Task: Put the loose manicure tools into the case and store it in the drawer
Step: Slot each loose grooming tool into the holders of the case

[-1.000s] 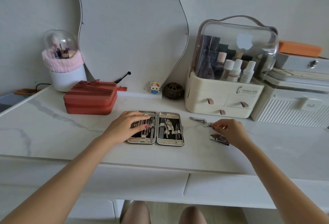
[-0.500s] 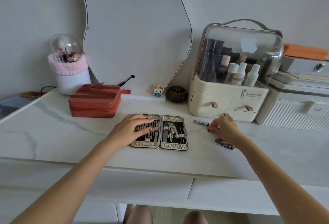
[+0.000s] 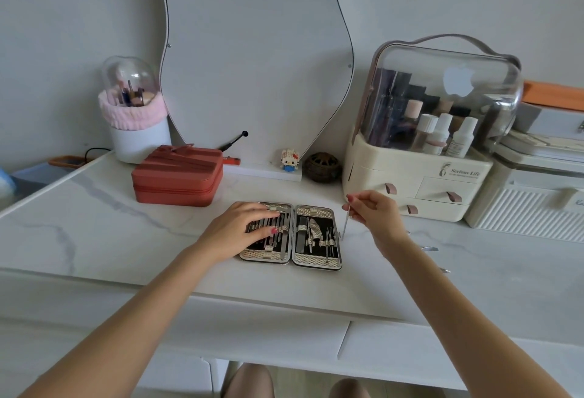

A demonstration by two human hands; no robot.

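The manicure case [image 3: 317, 263] lies open and flat on the white marble tabletop [image 3: 94, 230], with several metal tools strapped in both halves. My left hand [image 3: 240, 228] rests flat on the case's left half, fingers straight. My right hand [image 3: 374, 212] is raised just right of the case and pinches a thin metal tool [image 3: 346, 224] that hangs with its tip down near the case's right edge. Behind my right forearm, other loose metal tools [image 3: 429, 249] lie partly hidden on the table.
A red zip case [image 3: 177, 176] sits back left, with a brush holder [image 3: 136, 113] behind it. A cream cosmetics organizer [image 3: 420, 176] with small drawers stands back right, beside white boxes [image 3: 531, 201]. A mirror [image 3: 252, 50] leans on the wall. Desk drawer fronts [image 3: 268, 340] run below the table edge.
My right hand has lifted a thin tool off the table and brought it left toward the case. My left hand has stayed on the case's left half.
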